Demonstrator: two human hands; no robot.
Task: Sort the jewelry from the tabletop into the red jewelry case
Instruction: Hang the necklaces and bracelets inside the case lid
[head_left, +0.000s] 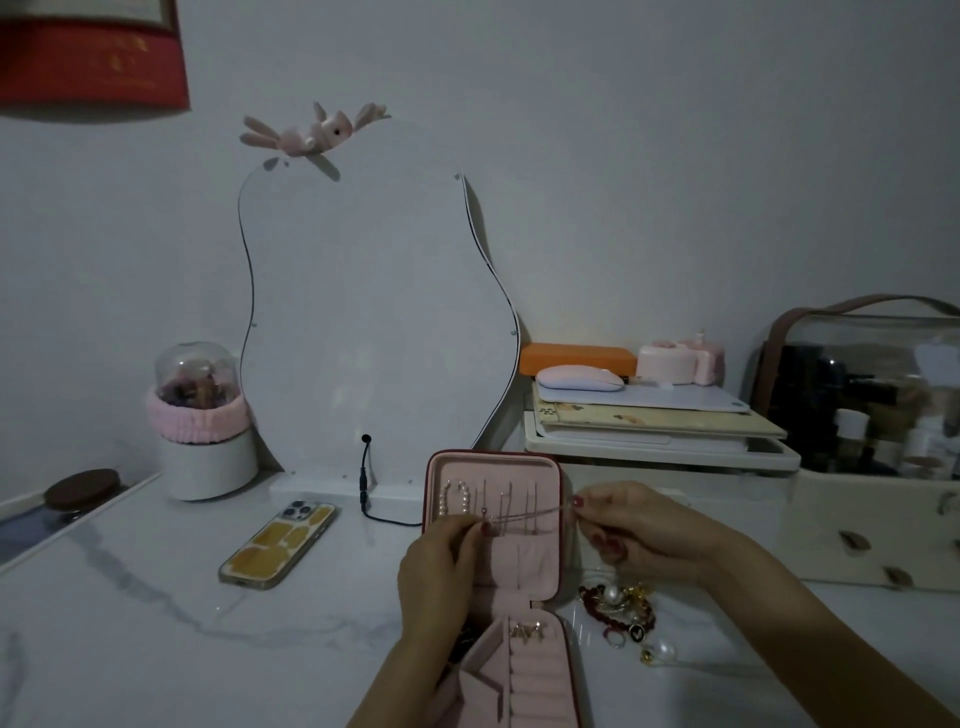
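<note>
Marble tabletop (156, 597); both hands' (441, 566) (644, 535) grip pinching thin chain (524, 514), clasp indiscernible.

Red jewelry case (566, 525) open, pink-lined; jewelry pile (621, 610) just right.

Dim, cool light on a plain pale wall (623, 156), with a red hanging (93, 62) at the top left corner. White marble-pattern surface (130, 597) with grey veins below. Wavy frameless mirror (374, 322) leaning upright against the wall, a pink plush toy (311, 132) sitting on its top edge.
</note>
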